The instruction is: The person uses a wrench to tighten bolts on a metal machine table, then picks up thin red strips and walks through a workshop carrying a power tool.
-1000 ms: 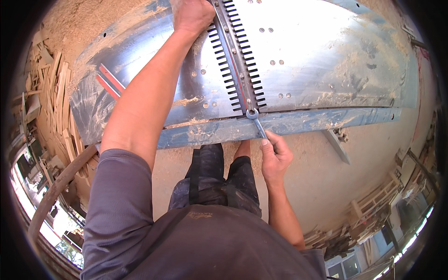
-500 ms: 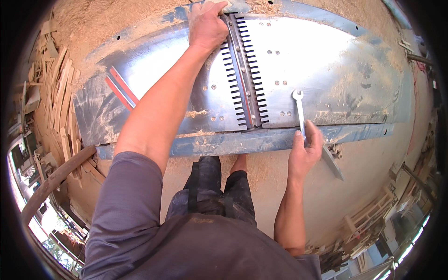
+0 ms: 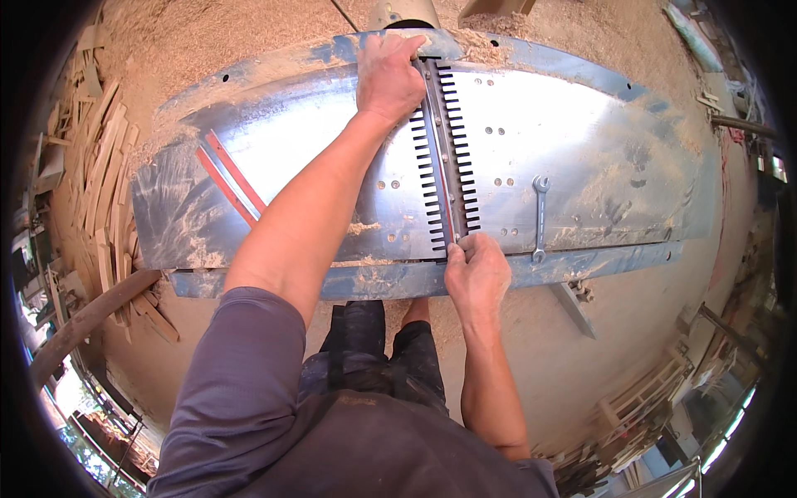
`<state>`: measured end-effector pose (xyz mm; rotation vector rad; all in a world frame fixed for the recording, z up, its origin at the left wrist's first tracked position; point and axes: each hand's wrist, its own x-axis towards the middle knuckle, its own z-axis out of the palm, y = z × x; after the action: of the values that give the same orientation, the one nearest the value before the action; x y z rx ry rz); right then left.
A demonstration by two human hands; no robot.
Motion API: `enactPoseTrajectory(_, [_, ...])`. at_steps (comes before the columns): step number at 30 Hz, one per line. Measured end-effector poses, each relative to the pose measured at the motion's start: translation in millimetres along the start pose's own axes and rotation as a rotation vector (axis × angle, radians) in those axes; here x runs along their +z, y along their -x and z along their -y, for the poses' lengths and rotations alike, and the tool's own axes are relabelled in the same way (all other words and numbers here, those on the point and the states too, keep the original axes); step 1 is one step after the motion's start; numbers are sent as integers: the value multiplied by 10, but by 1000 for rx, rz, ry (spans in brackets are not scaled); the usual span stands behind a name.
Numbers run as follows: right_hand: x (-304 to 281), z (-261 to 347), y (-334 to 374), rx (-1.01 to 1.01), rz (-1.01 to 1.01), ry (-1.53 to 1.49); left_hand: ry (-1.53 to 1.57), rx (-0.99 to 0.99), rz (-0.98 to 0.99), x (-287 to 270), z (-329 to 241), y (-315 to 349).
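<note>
A long slotted cutter head (image 3: 444, 158) runs across the shiny metal planer table (image 3: 573, 108), with toothed plate edges on both sides. In its slot lies a narrow planer blade (image 3: 449, 199) with some red along it. At the far end of the slot my left hand (image 3: 390, 79) is closed, its fingertips partly hidden. My right hand (image 3: 479, 270) pinches at the blade's near end, beside the table's front edge. To the right of it a double-ended wrench (image 3: 540, 220) lies flat on the table. A second red-edged blade (image 3: 231, 176) rests on the left plate, partly behind my left forearm.
Sawdust (image 3: 199, 41) heaps behind the table and is scattered over its plates. Wood offcuts (image 3: 104, 183) are piled at the left. A brown pole (image 3: 95, 315) reaches toward the table's left corner. A flat bar (image 3: 574, 309) sticks out below the front edge.
My right hand has let go of the wrench, leaving it on the table, and has moved left to the near end of the slot. My left hand stays at the far end.
</note>
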<state>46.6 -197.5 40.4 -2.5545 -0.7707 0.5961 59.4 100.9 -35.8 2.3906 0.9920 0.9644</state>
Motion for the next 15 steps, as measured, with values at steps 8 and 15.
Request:
enactPoseTrajectory(8, [64, 63, -25, -33, -21, 11, 201, -147, 67, -184, 40, -19])
enactPoseTrajectory(15, [-231, -35, -19, -9, -66, -146, 491, -621, 6, -569, -604, 755])
